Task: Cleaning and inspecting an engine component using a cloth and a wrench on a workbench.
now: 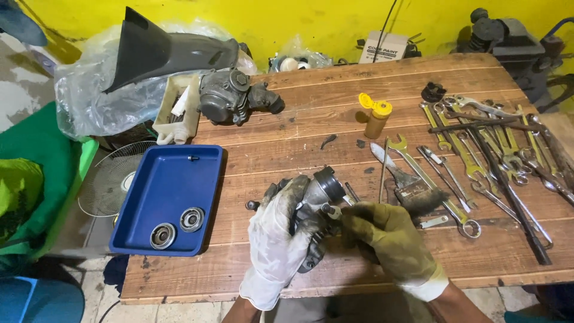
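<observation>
- Desk (pixel 335 113): wooden planks, runs from near edge to the yellow wall.
- Grey duct (pixel 167 54): far left, lying on a clear plastic bag (pixel 84 101).
- Blue tray (pixel 170 191): left side of desk, overhanging the left edge. Two round metal discs (pixel 177 227) in its near part, one small dark bit at the far rim.
- Second carburetor (pixel 230 96): far left of desk, just beyond the tray, beside a white plastic box (pixel 173 113).
- Wrench set (pixel 478 143): right side of desk, spanners and bars laid side by side, some overlapping.
- Carburetor (pixel 320 197): near centre, lifted just above the desk between both hands, round throat pointing far-right.
- Left hand (pixel 278 239): dirty white glove, grip clamped round the carburetor body from the left, fingers wrapped over the top.
- Right hand (pixel 388 239): olive glove, fingertips pinched together on a small fitting at the carburetor's right side. Cannot tell if it holds a tool.
- Brush (pixel 412 185): right of the carburetor, flat on the desk, bristles towards the near side.
- Yellow-cap bottle (pixel 376 116): upright, centre-far, cap flipped open.
- Small dark bits (pixel 327 141): loose on the planks left of the bottle.
</observation>
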